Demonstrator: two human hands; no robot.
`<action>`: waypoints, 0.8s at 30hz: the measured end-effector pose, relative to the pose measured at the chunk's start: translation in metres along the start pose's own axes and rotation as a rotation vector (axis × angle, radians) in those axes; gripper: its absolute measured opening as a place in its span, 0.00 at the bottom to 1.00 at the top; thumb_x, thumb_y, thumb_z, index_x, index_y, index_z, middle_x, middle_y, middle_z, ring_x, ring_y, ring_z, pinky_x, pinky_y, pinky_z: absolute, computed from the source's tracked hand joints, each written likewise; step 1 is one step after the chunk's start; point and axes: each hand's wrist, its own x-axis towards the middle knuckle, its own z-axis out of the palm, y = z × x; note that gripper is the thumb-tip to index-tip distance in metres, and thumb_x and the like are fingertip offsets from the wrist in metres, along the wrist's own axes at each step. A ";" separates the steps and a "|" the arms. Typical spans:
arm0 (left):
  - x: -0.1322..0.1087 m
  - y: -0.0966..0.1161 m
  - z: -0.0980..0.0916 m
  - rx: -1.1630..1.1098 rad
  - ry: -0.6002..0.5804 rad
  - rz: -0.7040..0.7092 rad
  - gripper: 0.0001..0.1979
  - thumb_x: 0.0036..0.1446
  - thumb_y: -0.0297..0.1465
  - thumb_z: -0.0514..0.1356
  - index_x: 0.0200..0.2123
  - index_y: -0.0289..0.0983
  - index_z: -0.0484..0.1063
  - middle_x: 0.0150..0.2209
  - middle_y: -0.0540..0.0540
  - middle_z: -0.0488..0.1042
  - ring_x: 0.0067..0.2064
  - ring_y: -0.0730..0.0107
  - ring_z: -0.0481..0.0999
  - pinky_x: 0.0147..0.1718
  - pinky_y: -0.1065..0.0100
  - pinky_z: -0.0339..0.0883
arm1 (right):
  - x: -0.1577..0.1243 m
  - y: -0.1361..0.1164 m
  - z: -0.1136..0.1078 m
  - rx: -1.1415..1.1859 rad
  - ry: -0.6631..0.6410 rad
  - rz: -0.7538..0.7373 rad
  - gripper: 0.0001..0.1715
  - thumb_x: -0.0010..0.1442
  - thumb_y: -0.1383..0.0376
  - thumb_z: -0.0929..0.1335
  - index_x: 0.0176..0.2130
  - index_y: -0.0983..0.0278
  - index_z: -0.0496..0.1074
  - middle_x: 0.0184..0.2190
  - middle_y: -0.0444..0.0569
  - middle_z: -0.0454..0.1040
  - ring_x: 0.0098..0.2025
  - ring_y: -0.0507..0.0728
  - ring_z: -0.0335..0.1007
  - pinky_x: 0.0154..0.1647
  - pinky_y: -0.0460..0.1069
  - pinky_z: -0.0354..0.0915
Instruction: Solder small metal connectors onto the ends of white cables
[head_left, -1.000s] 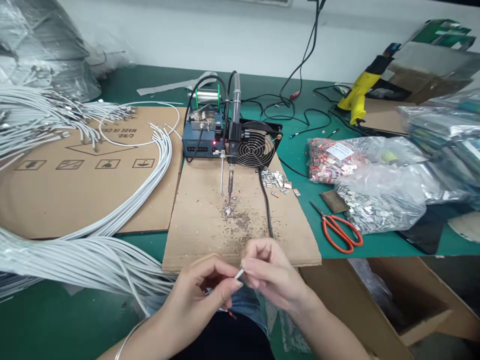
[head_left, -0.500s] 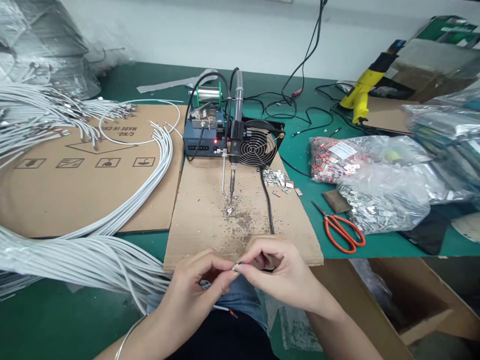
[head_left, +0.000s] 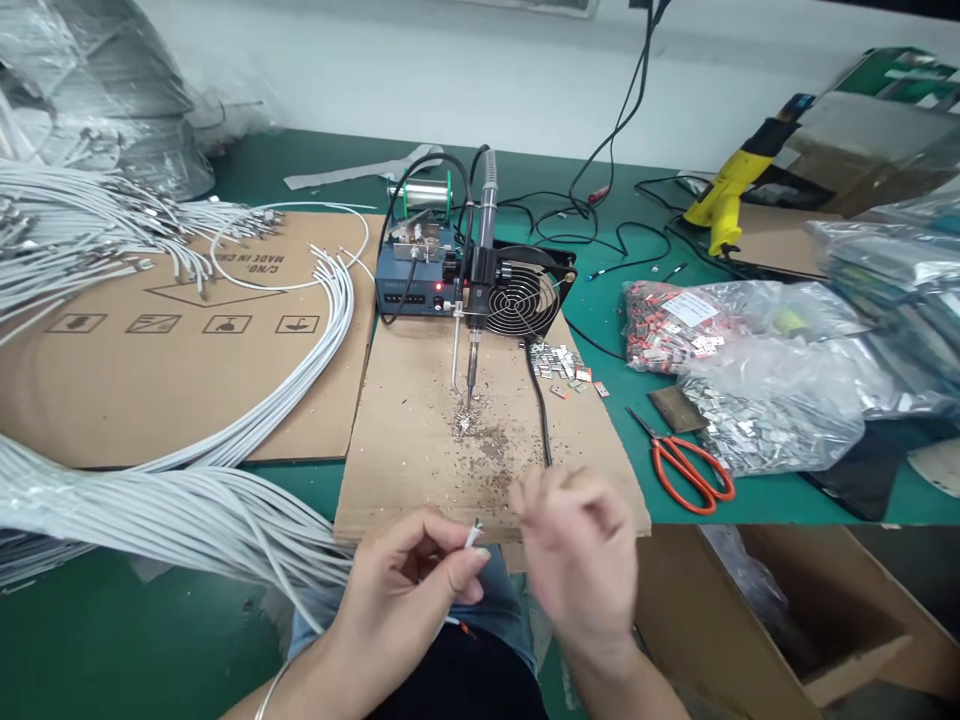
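My left hand pinches the stripped end of a thin white cable between thumb and forefinger, just in front of the near edge of a cardboard sheet. My right hand is beside it, a little to the right, smeared by motion, and apart from the cable end. Beyond them a soldering iron hangs tip-down on a stand over solder debris. A small heap of metal connector shells lies to the right of the iron.
A soldering station and a small fan stand behind the iron. Bundles of white cables fill the left side. Orange scissors, bags of parts and a yellow glue gun lie to the right. An open carton sits below the table edge.
My right hand has let go of the cable end and pulled away to the right. The left hand keeps its pinch on the cable. The camera view shifted slightly.
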 end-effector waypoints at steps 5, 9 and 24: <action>-0.001 0.003 -0.010 -0.080 -0.113 -0.107 0.03 0.53 0.29 0.61 0.27 0.37 0.74 0.20 0.52 0.75 0.19 0.76 0.73 0.20 0.77 0.67 | 0.017 -0.013 -0.017 -0.210 -0.433 0.345 0.04 0.50 0.68 0.72 0.31 0.62 0.74 0.21 0.42 0.68 0.23 0.50 0.59 0.24 0.46 0.56; 0.002 0.009 -0.014 0.243 -0.140 0.003 0.08 0.56 0.25 0.56 0.27 0.37 0.73 0.19 0.52 0.72 0.21 0.75 0.72 0.22 0.76 0.66 | 0.024 -0.019 -0.015 -0.469 -0.682 0.262 0.02 0.51 0.68 0.71 0.27 0.65 0.74 0.22 0.43 0.71 0.27 0.51 0.64 0.29 0.47 0.59; 0.007 0.000 -0.006 -0.245 -0.230 -0.266 0.11 0.49 0.36 0.65 0.23 0.35 0.70 0.20 0.51 0.73 0.19 0.76 0.73 0.22 0.76 0.63 | -0.003 0.014 0.001 0.258 -0.283 0.438 0.09 0.48 0.69 0.72 0.21 0.62 0.70 0.15 0.40 0.64 0.20 0.49 0.58 0.20 0.45 0.54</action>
